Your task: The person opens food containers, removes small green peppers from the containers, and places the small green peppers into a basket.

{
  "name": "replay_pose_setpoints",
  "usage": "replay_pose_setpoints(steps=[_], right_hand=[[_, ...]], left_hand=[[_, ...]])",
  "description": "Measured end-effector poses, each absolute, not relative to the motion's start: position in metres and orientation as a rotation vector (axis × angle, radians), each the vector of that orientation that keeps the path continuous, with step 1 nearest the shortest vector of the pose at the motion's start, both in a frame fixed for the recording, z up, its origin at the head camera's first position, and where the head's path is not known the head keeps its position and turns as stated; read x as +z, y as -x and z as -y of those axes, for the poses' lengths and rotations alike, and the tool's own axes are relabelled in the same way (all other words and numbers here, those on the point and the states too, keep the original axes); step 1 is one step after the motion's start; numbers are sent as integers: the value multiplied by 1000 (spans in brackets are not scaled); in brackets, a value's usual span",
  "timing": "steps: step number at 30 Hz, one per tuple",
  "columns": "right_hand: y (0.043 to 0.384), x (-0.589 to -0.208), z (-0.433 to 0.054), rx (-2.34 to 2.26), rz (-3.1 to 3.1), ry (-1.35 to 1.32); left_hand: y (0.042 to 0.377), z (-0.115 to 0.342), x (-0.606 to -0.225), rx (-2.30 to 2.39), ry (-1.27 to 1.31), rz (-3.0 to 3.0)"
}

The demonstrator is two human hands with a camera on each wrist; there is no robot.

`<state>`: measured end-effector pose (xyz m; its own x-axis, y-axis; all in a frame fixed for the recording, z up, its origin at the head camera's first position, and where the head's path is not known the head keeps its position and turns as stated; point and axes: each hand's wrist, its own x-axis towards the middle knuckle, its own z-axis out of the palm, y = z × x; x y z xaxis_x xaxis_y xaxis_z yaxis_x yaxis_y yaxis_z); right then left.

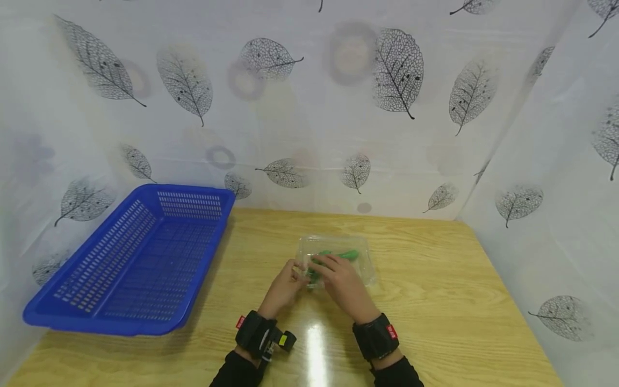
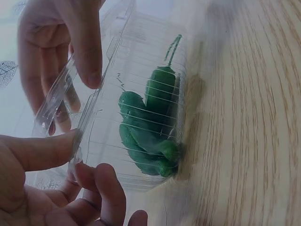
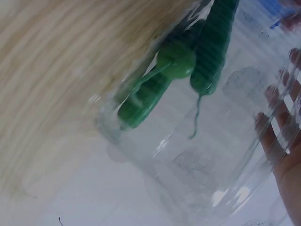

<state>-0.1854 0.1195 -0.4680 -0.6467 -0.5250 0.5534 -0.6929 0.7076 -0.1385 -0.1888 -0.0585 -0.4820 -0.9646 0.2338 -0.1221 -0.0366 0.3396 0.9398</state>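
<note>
A clear plastic box (image 1: 369,269) with a lid stands on the table in the head view. Several green peppers (image 2: 160,94) with thin stems lie inside, seen through its wall in the left wrist view. At the box's near left corner, my left hand (image 1: 282,290) pinches the rim between thumb and curled fingers. My right hand (image 1: 345,287) reaches over the top, its fingers lying across the lid toward the left hand. The right thumb (image 2: 89,66) presses at the rim edge. Through the plastic, the right wrist view shows the right fingers (image 3: 270,134) against the lid.
A large blue plastic basket (image 1: 193,293) with slotted sides stands on the left of the wooden table (image 1: 435,301). White sheeting (image 1: 309,123) printed with dark leaves hangs behind the table and along both sides.
</note>
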Motion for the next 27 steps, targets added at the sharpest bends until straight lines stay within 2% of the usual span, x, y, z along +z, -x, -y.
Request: replay_pose_setpoints(steps=[14, 27], right_hand=[[183, -470, -138, 354, 2538, -899], [189, -480, -168, 97, 2394, -1033]], left_hand=[[190, 60, -481, 1741, -209, -2372], [193, 59, -484, 1735, -228, -2371]])
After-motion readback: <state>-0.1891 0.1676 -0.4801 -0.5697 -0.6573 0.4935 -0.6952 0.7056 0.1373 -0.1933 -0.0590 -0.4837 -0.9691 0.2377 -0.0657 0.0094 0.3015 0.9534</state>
